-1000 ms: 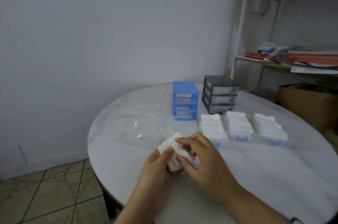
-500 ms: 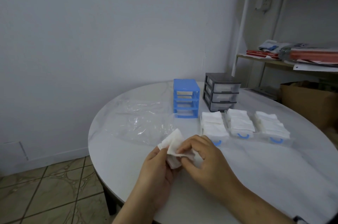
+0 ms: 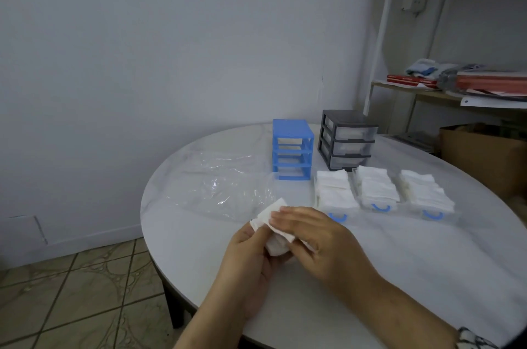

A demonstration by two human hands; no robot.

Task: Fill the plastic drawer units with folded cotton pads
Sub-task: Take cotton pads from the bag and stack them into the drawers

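- Left hand (image 3: 251,257) grip pinches cotton pad (image 3: 273,234); right hand (image 3: 316,237) grip presses it.
- Advice: crease edges squarely, then carry to drawers (image 3: 336,194) at one o'clock.

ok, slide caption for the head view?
Both hands fold a cotton pad over the table; three filled drawers wait by the blue frame.

A round white table (image 3: 427,277) stands by a plain pale wall (image 3: 171,35). Patterned floor tiles (image 3: 71,291) lie below; a shelf unit (image 3: 427,86) fills the right corner.
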